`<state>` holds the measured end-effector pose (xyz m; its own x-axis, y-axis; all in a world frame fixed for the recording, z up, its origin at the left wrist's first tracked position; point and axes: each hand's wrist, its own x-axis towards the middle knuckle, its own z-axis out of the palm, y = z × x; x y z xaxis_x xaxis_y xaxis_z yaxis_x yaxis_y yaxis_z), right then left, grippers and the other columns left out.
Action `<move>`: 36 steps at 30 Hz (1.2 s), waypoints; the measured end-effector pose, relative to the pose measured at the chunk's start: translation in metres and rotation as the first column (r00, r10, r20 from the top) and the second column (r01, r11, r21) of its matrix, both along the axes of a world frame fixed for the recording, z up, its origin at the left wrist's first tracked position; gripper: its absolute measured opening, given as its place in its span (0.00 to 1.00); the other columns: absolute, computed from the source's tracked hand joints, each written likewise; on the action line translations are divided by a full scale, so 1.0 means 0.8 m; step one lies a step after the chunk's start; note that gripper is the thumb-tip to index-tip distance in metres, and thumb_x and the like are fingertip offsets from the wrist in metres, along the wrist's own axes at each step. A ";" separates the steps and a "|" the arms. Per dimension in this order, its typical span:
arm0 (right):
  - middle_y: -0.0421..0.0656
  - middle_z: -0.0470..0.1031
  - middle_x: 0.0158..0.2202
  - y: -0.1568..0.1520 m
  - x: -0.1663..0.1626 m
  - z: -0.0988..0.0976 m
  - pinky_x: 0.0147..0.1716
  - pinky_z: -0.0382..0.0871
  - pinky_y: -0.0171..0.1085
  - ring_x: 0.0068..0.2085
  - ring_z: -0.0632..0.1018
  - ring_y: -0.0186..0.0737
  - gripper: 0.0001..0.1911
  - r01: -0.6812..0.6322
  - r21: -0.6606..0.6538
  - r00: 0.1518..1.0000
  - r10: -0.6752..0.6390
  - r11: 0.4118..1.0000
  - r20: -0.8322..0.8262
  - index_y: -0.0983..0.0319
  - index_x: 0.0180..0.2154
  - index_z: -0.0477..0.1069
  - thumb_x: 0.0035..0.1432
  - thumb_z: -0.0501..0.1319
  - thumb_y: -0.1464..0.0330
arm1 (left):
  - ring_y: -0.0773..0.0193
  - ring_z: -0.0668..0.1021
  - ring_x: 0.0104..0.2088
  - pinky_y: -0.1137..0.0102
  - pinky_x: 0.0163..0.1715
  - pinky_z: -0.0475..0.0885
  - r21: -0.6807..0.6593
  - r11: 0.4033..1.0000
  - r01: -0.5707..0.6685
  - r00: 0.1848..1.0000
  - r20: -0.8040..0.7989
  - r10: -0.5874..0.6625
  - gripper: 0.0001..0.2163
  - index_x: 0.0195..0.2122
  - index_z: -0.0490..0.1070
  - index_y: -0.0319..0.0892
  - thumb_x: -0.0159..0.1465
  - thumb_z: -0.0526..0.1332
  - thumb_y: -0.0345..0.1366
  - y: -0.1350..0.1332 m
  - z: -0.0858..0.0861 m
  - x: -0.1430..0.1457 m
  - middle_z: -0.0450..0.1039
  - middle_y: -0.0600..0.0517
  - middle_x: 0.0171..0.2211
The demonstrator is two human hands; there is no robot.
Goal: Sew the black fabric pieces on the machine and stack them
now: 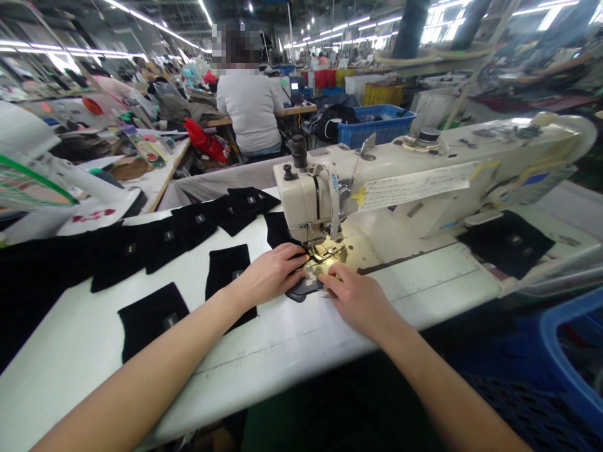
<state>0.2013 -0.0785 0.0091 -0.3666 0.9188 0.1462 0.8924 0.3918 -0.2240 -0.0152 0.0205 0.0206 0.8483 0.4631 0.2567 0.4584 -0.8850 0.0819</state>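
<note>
1. Cloth point(279, 229), a black piece, is lying at the needle end of the sewing machine point(400, 162), running in behind the left hand point(272, 271); how much of it is sitting under the presser foot point(328, 252) is hidden.
2. Guiding it well is probably calling for a light, flat touch: the fingers should be steering the edge, not dragging it, so the layer is lying smooth.
3. Fingertips are working very near the needle, so careful placing is likely mattering more than speed.
4. Left fingers are bending and bunching close together, apparently pressing at the edge by the foot; I cannot tell whether they are pinching it.
5. Right hand point(354, 294): thumb and forefinger are drawing nearly together over the metal plate point(347, 252), just beside the foot; whether anything is resting between them, I cannot tell.
6. Labelled pieces point(157, 250) are lying in an overlapping row on the white table point(292, 339), left of the machine.
</note>
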 end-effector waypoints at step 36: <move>0.46 0.78 0.38 -0.037 0.010 -0.033 0.30 0.68 0.34 0.33 0.79 0.38 0.18 0.056 0.372 0.981 0.018 0.927 -0.193 0.62 0.39 0.75 0.74 0.48 0.65 | 0.48 0.69 0.63 0.51 0.62 0.68 -0.044 0.992 -0.115 0.990 0.076 0.118 0.15 0.57 0.72 0.39 0.71 0.56 0.34 -0.060 -0.013 -0.032 0.68 0.39 0.61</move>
